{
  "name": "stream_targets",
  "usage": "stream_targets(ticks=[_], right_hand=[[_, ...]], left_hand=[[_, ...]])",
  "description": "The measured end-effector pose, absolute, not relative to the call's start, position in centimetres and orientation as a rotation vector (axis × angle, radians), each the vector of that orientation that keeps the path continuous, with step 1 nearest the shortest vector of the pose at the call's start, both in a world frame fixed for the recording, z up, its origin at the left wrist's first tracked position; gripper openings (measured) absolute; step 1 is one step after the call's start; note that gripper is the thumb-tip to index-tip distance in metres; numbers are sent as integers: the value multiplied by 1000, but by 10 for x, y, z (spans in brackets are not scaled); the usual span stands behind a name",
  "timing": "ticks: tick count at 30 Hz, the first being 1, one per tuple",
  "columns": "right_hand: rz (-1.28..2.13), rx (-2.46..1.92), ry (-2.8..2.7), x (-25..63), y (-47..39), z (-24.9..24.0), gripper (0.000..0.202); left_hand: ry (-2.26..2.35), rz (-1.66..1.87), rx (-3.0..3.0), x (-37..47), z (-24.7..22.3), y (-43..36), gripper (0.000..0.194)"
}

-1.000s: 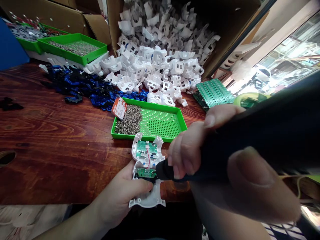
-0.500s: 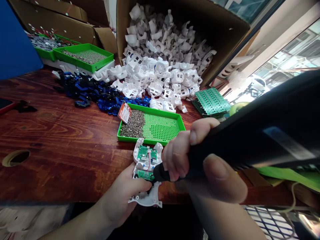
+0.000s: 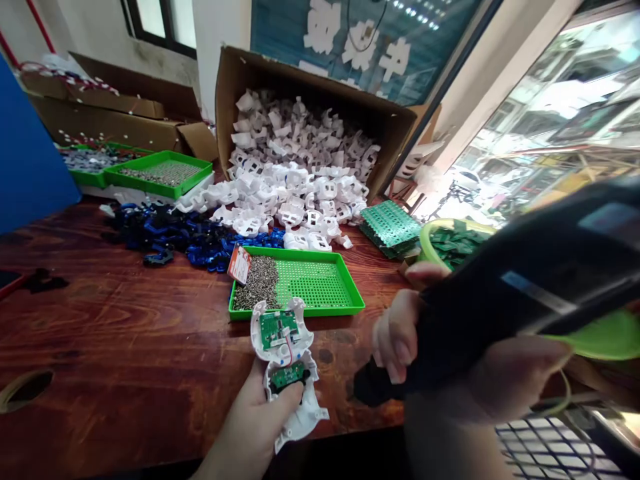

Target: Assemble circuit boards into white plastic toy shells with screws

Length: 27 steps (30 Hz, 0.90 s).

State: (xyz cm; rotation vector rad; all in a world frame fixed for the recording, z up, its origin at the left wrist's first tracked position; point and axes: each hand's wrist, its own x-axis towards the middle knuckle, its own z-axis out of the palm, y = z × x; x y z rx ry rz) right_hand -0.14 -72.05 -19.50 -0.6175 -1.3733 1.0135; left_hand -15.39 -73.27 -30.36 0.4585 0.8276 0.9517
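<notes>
In my left hand (image 3: 263, 407) I hold an opened white plastic housing (image 3: 300, 423), its two halves joined by thin wires. A green circuit board (image 3: 277, 329) sits in the upper half and a smaller board (image 3: 287, 375) in the lower, where my thumb presses. My right hand (image 3: 400, 333) is wrapped round a black electric screwdriver (image 3: 480, 307), blurred by motion. Its dark nose points down and left, apart from the housing. Just beyond the housing lies a green tray (image 3: 320, 312) of small screws (image 3: 257, 283), with an orange-and-white card (image 3: 239, 265) at its left end.
White shells (image 3: 300, 193) spill from a tipped cardboard box (image 3: 224, 113). Blue-black parts (image 3: 165, 233) lie to their left. Green perforated sheets (image 3: 393, 227) are stacked at right, beside a yellow-green basket (image 3: 427, 243). Another green tray (image 3: 173, 190) is back left; a round hole (image 3: 25, 390) pierces the table.
My right hand has drawn the screwdriver away from the housing, to the right. The view has tilted upward. My left hand still holds the housing.
</notes>
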Motion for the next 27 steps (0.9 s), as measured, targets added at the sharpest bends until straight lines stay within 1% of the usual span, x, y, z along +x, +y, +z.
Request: stream_targets(ticks=[2,5,9,11,13,15,18,22,27], right_hand=[[890,-665,-1319,6,-734,-205,50],[714,-771,-1181,16,-753,-221,42],[533,-926,-1063,28,-765,-226,30],[525,-947,-1064,33,-760,-223,25],[552,-912,-1100,36,-744,-220,22],[557,-851,-1120,36,-718,-220,21],[487,-800,-1103,36,-668,-224,23],[415,-770,-1085,37,-603,-232,28],[391,-816,-1095,45,-556,-246,28]], left_hand=[[848,981,471,-154,-310,-734,60],[835,992,536,-154,-314,-734,65],[827,1004,612,-155,-312,-733,56],[847,1003,618,-154,-311,-733,50],[854,990,625,-153,-310,-734,45],[847,965,636,-153,-308,-734,45],[843,947,639,-152,-304,-734,50],[826,889,613,-150,-301,-732,49],[867,828,588,-150,-301,-731,49]])
